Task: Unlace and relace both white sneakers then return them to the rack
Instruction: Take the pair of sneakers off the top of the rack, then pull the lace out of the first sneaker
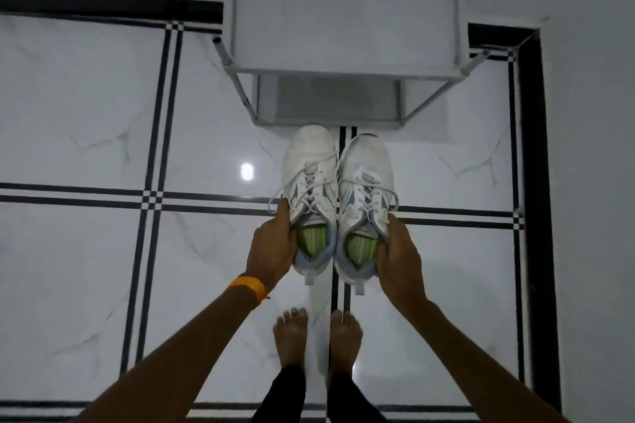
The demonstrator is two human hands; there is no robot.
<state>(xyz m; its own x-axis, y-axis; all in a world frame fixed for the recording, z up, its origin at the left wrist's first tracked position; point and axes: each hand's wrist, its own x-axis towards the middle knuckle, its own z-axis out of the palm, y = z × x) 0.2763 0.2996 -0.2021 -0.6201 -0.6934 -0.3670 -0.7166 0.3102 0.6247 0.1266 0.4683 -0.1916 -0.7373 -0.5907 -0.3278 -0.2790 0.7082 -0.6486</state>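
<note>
Two laced white sneakers held side by side above the tiled floor (86, 113), just in front of the rack (345, 10).

The left hand (271, 245) has its grip closed on the left sneaker (311, 178) at the collar; the right hand (398, 256) likewise grasps the right sneaker (366, 182). Toes point at the rack; the shoes touch each other.

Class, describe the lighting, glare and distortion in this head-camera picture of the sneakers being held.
Head view: dim, bluish light; a bright glare spot on the glossy floor left of the sneakers; wide-angle bending tilts the floor lines and the rack legs; a soft shadow lies near the bare feet.
</note>
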